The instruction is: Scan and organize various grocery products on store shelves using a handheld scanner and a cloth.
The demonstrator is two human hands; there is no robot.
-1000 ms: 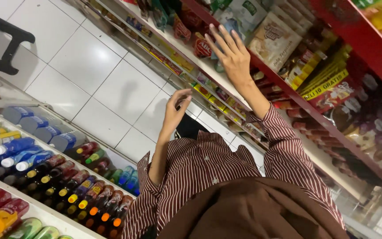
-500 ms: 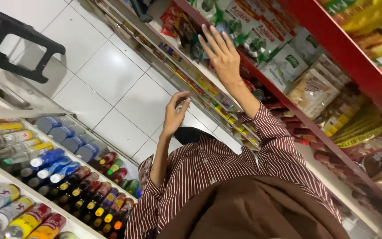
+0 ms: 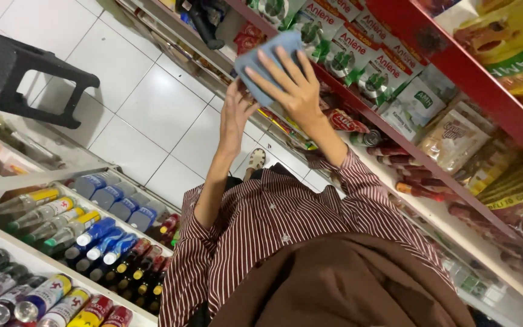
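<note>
We reach both arms forward in striped sleeves toward the red shelf (image 3: 455, 63). Our right hand (image 3: 295, 91) lies flat with its fingers spread, palm pressed onto a blue cloth (image 3: 261, 60). Our left hand (image 3: 234, 118) rises just beside it, its grip loosely spread, fingertips touching the cloth's lower edge. The cloth is pale blue, soft and rectangular, held up at the shelf's front before green-and-white pouches (image 3: 358, 60).
</note>
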